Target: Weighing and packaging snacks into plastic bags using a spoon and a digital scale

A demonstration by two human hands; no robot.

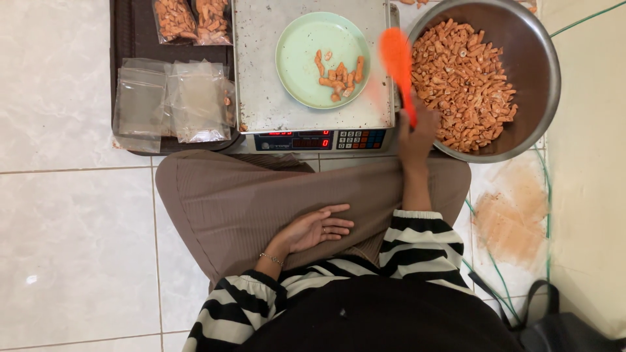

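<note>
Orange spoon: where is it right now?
In the head view, the orange spoon is right of centre, held in the right hand, blurred above the gap between the green plate on the scale and the steel bowl.

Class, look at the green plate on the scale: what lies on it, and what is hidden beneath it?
The green plate holds a few orange snack pieces. Beneath it only the scale's metal tray shows; the tray under the plate is covered.
</note>
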